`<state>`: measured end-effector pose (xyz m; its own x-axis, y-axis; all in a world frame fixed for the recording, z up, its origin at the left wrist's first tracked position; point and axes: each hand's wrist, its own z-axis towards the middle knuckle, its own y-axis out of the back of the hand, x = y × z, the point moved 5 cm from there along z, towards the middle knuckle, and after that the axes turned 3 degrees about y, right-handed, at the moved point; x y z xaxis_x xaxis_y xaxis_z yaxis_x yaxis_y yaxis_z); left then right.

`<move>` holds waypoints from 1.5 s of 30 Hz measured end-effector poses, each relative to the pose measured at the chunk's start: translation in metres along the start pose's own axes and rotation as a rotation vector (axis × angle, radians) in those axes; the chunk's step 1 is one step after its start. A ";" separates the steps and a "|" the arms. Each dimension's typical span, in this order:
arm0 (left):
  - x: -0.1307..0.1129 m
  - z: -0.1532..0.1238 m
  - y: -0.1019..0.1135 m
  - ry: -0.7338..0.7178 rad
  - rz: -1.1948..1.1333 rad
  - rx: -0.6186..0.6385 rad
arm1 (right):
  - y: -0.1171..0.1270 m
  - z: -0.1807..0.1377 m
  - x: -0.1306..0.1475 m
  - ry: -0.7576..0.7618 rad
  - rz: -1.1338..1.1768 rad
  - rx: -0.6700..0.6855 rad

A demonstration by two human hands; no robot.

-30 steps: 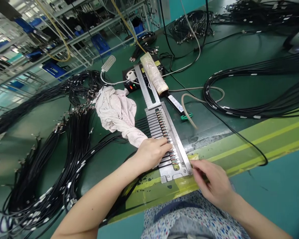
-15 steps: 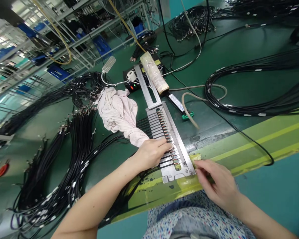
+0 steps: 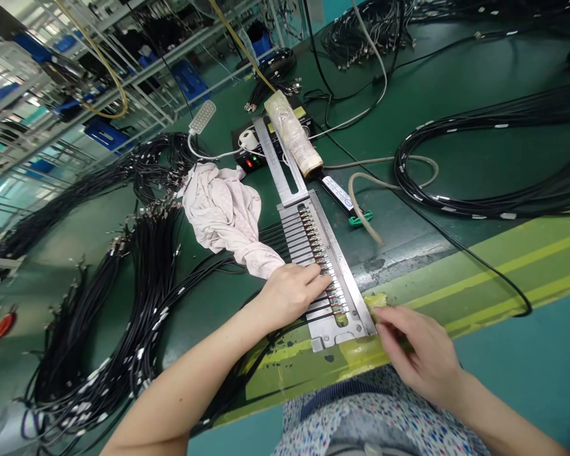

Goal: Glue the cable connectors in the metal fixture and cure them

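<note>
A long metal fixture (image 3: pixel 349 288) lies on the green bench, its slots filled with a row of black cables ending in metal connectors (image 3: pixel 313 234). My left hand (image 3: pixel 292 291) rests palm down on the cables at the fixture's near end, fingers stretched flat over the connector row. My right hand (image 3: pixel 420 351) lies just right of the fixture's near corner, fingers extended, fingertips touching a scrap of yellow tape (image 3: pixel 377 301) at the bench's yellow edge strip. Neither hand holds anything that I can see.
A crumpled pale cloth (image 3: pixel 223 212) lies left of the fixture. Thick bundles of black cables (image 3: pixel 123 297) cover the left bench; more coils (image 3: pixel 479 164) lie on the right. A wrapped roll (image 3: pixel 292 133), a power strip (image 3: pixel 249 161) and a small lamp (image 3: pixel 202 117) sit behind.
The view has shifted slightly. My right hand has slid a little rightward along the yellow strip; my left hand stays on the cables.
</note>
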<state>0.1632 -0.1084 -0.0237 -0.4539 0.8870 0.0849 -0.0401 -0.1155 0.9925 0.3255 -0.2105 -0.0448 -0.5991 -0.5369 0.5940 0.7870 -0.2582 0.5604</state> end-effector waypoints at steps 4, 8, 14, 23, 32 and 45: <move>-0.001 0.001 0.001 -0.019 0.018 0.007 | 0.001 0.001 0.000 -0.005 -0.013 -0.021; 0.000 -0.003 0.003 0.026 -0.057 -0.063 | 0.002 0.001 0.001 -0.001 -0.009 -0.033; 0.000 -0.004 0.002 0.098 -0.106 -0.118 | 0.001 -0.001 0.001 0.022 -0.020 -0.031; -0.016 0.002 0.011 -0.132 0.151 0.001 | 0.004 0.003 0.003 0.013 -0.049 -0.041; -0.004 -0.008 0.004 -0.013 0.022 -0.102 | 0.005 0.000 0.003 0.008 -0.043 -0.031; -0.010 0.000 0.011 -0.128 0.084 -0.014 | 0.005 0.001 0.002 -0.001 -0.016 -0.057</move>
<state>0.1673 -0.1185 -0.0135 -0.3393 0.9235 0.1788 -0.0193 -0.1968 0.9803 0.3283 -0.2120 -0.0399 -0.6120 -0.5313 0.5857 0.7842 -0.3119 0.5365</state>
